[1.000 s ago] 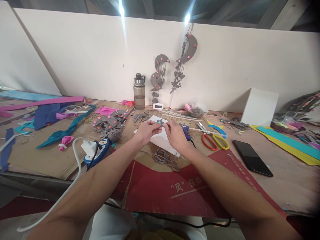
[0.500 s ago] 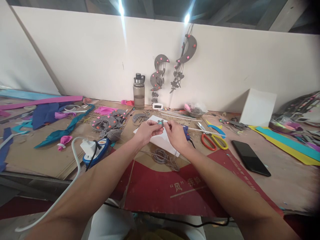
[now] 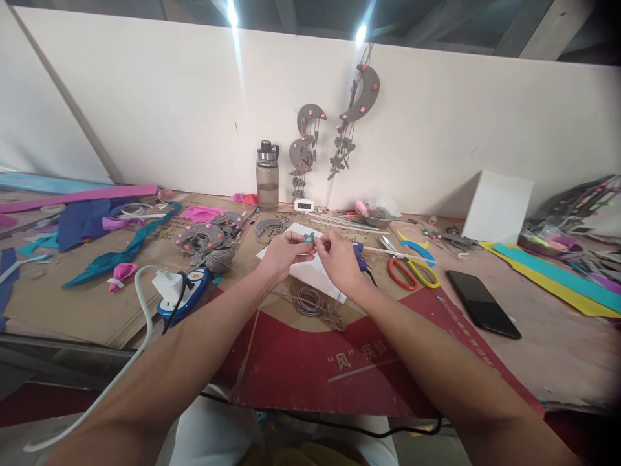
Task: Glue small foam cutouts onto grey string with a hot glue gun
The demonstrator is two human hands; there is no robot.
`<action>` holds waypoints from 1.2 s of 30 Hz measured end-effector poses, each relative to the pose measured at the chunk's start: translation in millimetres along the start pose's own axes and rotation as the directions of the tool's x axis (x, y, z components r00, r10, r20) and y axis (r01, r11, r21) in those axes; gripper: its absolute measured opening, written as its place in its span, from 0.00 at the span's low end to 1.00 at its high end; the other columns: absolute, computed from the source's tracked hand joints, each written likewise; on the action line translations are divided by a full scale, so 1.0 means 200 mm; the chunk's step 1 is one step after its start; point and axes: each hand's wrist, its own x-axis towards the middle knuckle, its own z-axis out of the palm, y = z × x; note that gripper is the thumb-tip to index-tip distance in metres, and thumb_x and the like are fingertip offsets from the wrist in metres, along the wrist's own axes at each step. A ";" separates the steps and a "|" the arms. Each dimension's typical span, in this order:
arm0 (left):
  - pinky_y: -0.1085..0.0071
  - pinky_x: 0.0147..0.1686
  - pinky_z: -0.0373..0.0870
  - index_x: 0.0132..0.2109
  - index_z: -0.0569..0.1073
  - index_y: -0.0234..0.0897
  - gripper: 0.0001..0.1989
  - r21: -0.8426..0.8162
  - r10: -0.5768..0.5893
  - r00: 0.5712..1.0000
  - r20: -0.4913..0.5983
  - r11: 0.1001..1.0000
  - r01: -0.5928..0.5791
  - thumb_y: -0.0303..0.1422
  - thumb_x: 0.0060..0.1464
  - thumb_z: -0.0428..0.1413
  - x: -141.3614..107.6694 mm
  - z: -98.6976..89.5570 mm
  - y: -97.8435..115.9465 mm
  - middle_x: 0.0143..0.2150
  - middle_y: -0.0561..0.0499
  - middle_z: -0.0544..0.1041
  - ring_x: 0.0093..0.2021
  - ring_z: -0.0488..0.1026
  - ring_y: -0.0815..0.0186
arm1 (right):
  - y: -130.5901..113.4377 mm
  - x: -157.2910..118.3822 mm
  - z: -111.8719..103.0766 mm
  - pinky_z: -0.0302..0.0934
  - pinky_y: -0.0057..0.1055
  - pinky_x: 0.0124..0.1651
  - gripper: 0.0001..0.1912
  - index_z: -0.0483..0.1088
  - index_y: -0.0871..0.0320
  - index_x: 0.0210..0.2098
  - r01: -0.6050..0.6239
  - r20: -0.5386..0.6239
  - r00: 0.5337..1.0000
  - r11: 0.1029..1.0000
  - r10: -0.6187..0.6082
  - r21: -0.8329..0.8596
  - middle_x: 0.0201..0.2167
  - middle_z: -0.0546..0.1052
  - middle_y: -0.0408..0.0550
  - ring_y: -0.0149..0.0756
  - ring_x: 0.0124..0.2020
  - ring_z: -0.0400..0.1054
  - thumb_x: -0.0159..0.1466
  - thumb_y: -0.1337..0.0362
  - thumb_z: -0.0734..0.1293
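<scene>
Between my two hands is a small teal and grey piece (image 3: 309, 238), held above a white board (image 3: 310, 272). My left hand (image 3: 284, 255) pinches it from the left with thumb and fingertips. From the right, the closed fingertips of my right hand (image 3: 337, 259) meet the piece's edge; what exactly they grip is too small to make out. A coil of grey cord (image 3: 313, 303) lies just below the board. Partly behind my right hand is a blue tool (image 3: 359, 257), with a white stick beside it.
Red and yellow scissors (image 3: 402, 272) and a black phone (image 3: 482, 304) lie to the right. A bottle (image 3: 267, 178) stands at the back. On the left are a blue power strip (image 3: 196, 285), grey felt pieces (image 3: 194, 239) and coloured strips. Grey moon hangings (image 3: 366, 94) are on the wall.
The view has shifted slightly, moving everything a little left in the picture. The fingers have turned the small piece a little, and more of its teal part shows. Both hands remain together.
</scene>
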 end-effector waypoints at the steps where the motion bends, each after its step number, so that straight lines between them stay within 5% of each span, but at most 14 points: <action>1: 0.67 0.33 0.75 0.30 0.64 0.33 0.19 0.001 0.001 1.000 0.000 1.000 -0.001 0.24 0.35 0.68 0.00 0.00 0.00 0.25 0.52 0.74 0.27 0.75 0.68 | 0.00 0.00 0.00 0.55 0.30 0.34 0.10 0.63 0.56 0.26 -0.004 0.004 1.000 1.000 0.004 0.003 0.25 0.72 0.44 0.32 0.27 0.63 0.63 0.61 0.62; 17: 0.76 0.27 0.66 0.27 0.66 0.34 0.14 0.055 0.106 0.989 -0.105 0.993 -0.101 0.23 0.35 0.65 0.01 0.00 0.01 0.22 0.56 0.71 0.23 0.70 0.74 | -0.05 -0.02 -0.01 0.54 0.30 0.35 0.07 0.64 0.57 0.27 0.037 0.094 0.995 0.996 -0.045 0.080 0.26 0.70 0.44 0.33 0.29 0.62 0.62 0.64 0.61; 27: 0.71 0.39 0.73 0.33 0.75 0.29 0.14 -0.061 0.003 0.992 0.124 0.998 0.004 0.28 0.36 0.68 0.02 -0.04 -0.01 0.32 0.46 0.78 0.34 0.77 0.67 | 0.02 0.01 -0.01 0.56 0.29 0.33 0.05 0.68 0.57 0.32 -0.100 0.063 0.994 0.968 0.088 0.229 0.26 0.72 0.43 0.32 0.28 0.63 0.60 0.63 0.62; 36: 0.72 0.35 0.72 0.32 0.75 0.29 0.14 0.028 -0.021 0.993 0.119 0.999 0.017 0.31 0.37 0.68 0.01 -0.02 0.00 0.29 0.48 0.77 0.30 0.74 0.70 | 0.04 0.02 -0.01 0.56 0.27 0.32 0.09 0.71 0.58 0.31 -0.143 0.097 0.988 0.952 0.120 0.271 0.26 0.73 0.42 0.29 0.26 0.62 0.58 0.62 0.62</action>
